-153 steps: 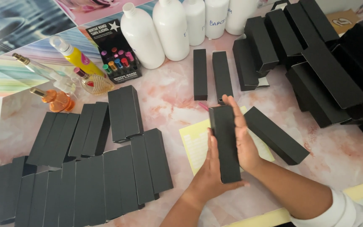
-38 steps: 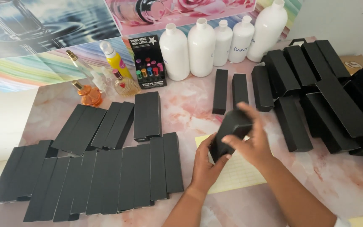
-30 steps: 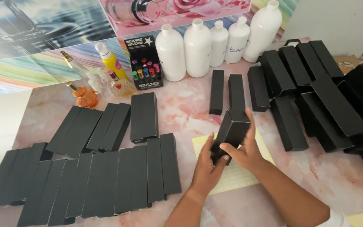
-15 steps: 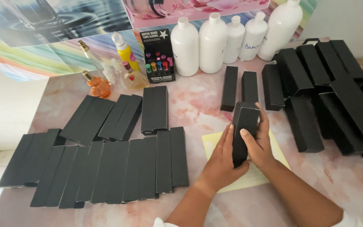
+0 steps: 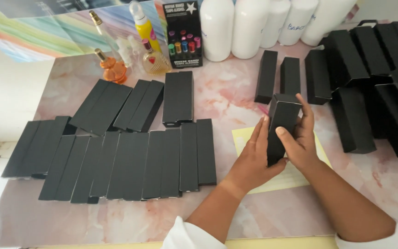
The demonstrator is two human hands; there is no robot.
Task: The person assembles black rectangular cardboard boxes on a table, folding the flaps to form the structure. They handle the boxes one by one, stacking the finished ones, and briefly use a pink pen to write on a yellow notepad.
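A tall black carton (image 5: 279,122) stands tilted between both my hands, over a pale yellow sheet (image 5: 249,138) on the pink marble table (image 5: 226,97). My left hand (image 5: 253,159) cups its left side and bottom. My right hand (image 5: 300,138) wraps its right side, thumb across the front. Two assembled black cartons (image 5: 267,76) lie just beyond it.
Flat black carton blanks (image 5: 130,159) lie in rows at the left, more (image 5: 139,103) behind them. A pile of assembled black cartons (image 5: 369,87) fills the right. White bottles (image 5: 249,27), a yellow spray bottle (image 5: 143,27), perfume bottles (image 5: 111,69) and a dark printed box (image 5: 183,34) stand along the back.
Both hands have turned the black carton from lying flat to end-on, then to upright. The view has shifted closer to the table.
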